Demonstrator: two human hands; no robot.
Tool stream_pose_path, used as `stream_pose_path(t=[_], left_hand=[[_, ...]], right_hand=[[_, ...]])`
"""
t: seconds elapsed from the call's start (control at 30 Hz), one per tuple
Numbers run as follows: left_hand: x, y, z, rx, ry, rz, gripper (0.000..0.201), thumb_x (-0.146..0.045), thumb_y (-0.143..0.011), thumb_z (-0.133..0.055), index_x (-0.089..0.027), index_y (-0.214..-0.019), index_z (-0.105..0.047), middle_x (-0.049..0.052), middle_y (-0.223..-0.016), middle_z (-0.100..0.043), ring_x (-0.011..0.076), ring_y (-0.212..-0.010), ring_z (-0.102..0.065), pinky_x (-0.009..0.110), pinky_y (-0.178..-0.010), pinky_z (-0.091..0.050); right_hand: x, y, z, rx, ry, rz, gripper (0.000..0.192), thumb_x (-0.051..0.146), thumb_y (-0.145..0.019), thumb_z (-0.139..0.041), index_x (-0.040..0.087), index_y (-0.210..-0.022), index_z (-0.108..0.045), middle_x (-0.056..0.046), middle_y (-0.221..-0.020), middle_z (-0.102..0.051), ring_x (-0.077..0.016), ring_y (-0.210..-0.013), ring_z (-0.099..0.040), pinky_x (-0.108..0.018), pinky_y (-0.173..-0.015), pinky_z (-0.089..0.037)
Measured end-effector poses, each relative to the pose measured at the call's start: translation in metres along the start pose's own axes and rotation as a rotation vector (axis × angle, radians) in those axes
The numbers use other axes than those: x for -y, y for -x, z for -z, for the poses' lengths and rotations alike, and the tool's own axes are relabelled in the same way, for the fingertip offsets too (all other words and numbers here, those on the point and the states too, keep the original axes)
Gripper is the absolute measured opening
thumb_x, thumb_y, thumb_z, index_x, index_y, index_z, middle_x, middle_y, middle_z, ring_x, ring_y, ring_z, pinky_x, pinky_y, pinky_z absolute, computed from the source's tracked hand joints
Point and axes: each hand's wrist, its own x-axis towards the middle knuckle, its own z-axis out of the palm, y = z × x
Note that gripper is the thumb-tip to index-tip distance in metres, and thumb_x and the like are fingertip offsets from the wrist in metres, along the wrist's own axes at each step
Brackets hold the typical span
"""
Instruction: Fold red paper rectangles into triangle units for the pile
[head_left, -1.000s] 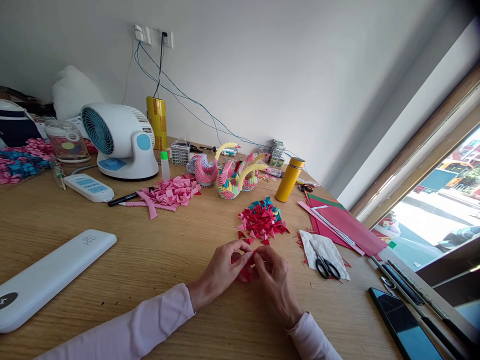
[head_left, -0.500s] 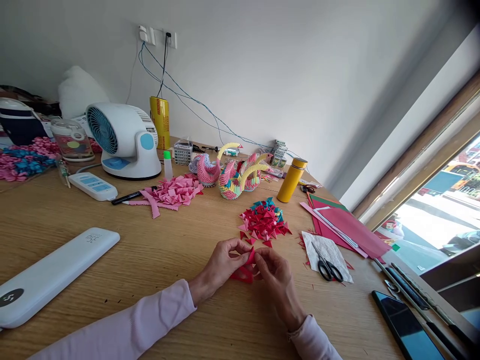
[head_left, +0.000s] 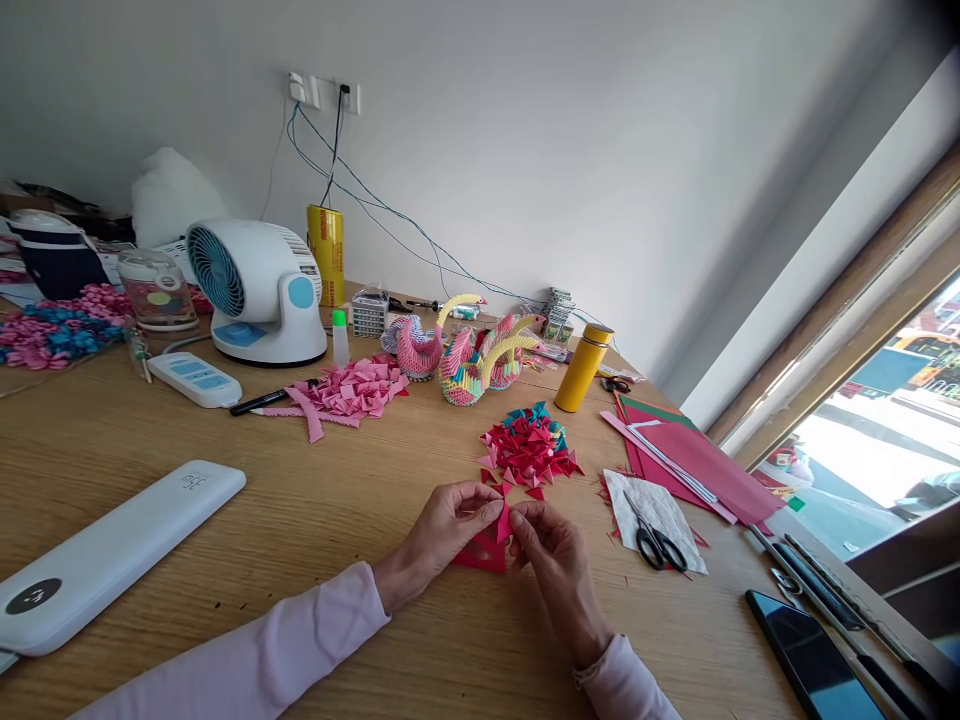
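Observation:
Between my two hands is a small folded piece of red paper [head_left: 503,522], pinched at both sides. My left hand [head_left: 448,522] grips its left edge with thumb and fingertips. On the other side my right hand [head_left: 553,548] holds it with thumb and index finger. Flat on the table under my fingers lies more red paper [head_left: 484,555], partly hidden by the left hand. Just beyond the hands is a pile of folded paper triangles [head_left: 529,445] in red, pink and teal.
Scissors [head_left: 657,545] rest on a white tissue [head_left: 675,507] at right, near coloured paper sheets [head_left: 712,460] and a phone [head_left: 814,655]. A yellow flask [head_left: 583,368], paper swans [head_left: 465,370], pink paper slips [head_left: 360,390] and a fan [head_left: 262,285] stand farther back. A white power bank [head_left: 127,545] lies left.
The red paper between my fingers now stands taller and more open than before, its lower part showing below the fingertips. Both hands stay in nearly the same place. The view has tilted slightly.

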Motion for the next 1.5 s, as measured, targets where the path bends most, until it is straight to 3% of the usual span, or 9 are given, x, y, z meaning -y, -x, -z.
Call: stream_pose_path(t=[0.23,0.57,0.83,1.03,1.13,1.23,1.5], left_hand=[[-0.001,-0.002,0.006,0.074,-0.066,-0.087,0.029,-0.04,-0.078,-0.062,-0.012,-0.085,-0.065,0.003,-0.077,-0.064,0.0126,-0.068,-0.06,0.021,-0.06,-0.049],[0.005,-0.004,0.011,0.117,0.018,0.003,0.031,-0.04,-0.078,-0.063,-0.012,-0.089,-0.064,0.005,-0.08,-0.067,0.015,-0.069,-0.063,0.022,-0.059,-0.05],[-0.007,0.0,0.002,0.024,-0.115,-0.129,0.026,-0.037,-0.077,-0.064,-0.011,-0.079,-0.064,0.003,-0.072,-0.063,0.0129,-0.067,-0.06,0.02,-0.059,-0.049],[-0.01,0.012,-0.004,0.07,0.117,0.096,0.038,-0.048,-0.082,-0.054,-0.01,-0.085,-0.061,0.006,-0.075,-0.065,0.0167,-0.064,-0.064,0.026,-0.056,-0.052],[-0.01,0.017,-0.003,0.101,0.164,0.192,0.038,-0.044,-0.076,-0.064,-0.009,-0.089,-0.061,0.01,-0.078,-0.069,0.019,-0.07,-0.067,0.025,-0.058,-0.051],[-0.007,0.018,0.0,0.086,0.162,0.226,0.041,-0.038,-0.068,-0.074,-0.008,-0.092,-0.061,0.012,-0.079,-0.07,0.0209,-0.072,-0.069,0.025,-0.061,-0.051],[-0.001,0.015,0.005,0.059,0.144,0.192,0.041,-0.041,-0.068,-0.072,-0.009,-0.091,-0.062,0.011,-0.079,-0.072,0.0227,-0.07,-0.07,0.025,-0.058,-0.049]], right_hand=[[0.003,0.0,0.001,0.016,0.017,0.02,0.027,0.041,-0.08,-0.063,0.013,-0.08,-0.061,0.002,-0.056,-0.054,-0.008,-0.048,-0.049,-0.018,-0.044,-0.042],[0.008,0.001,0.002,0.044,-0.006,0.001,0.028,0.041,-0.08,-0.063,0.013,-0.083,-0.062,0.002,-0.059,-0.055,-0.0077,-0.049,-0.049,-0.018,-0.044,-0.041],[0.001,0.003,-0.003,-0.015,0.183,0.079,0.027,0.041,-0.085,-0.056,0.014,-0.083,-0.061,-0.001,-0.062,-0.058,-0.0103,-0.05,-0.051,-0.021,-0.047,-0.043],[0.001,0.003,-0.005,-0.071,0.215,0.085,0.027,0.041,-0.085,-0.054,0.015,-0.088,-0.061,-0.002,-0.065,-0.062,-0.0115,-0.051,-0.053,-0.021,-0.046,-0.045],[0.001,0.004,-0.005,-0.077,0.256,0.113,0.026,0.04,-0.086,-0.053,0.016,-0.089,-0.061,-0.002,-0.068,-0.063,-0.012,-0.053,-0.054,-0.021,-0.047,-0.045],[0.001,0.005,-0.005,-0.079,0.317,0.141,0.024,0.039,-0.087,-0.052,0.016,-0.086,-0.061,-0.003,-0.067,-0.064,-0.0126,-0.054,-0.055,-0.022,-0.049,-0.045],[0.005,0.007,-0.006,0.029,0.264,0.095,0.023,0.038,-0.084,-0.058,0.016,-0.088,-0.062,-0.004,-0.07,-0.064,-0.0135,-0.058,-0.057,-0.022,-0.05,-0.045]])
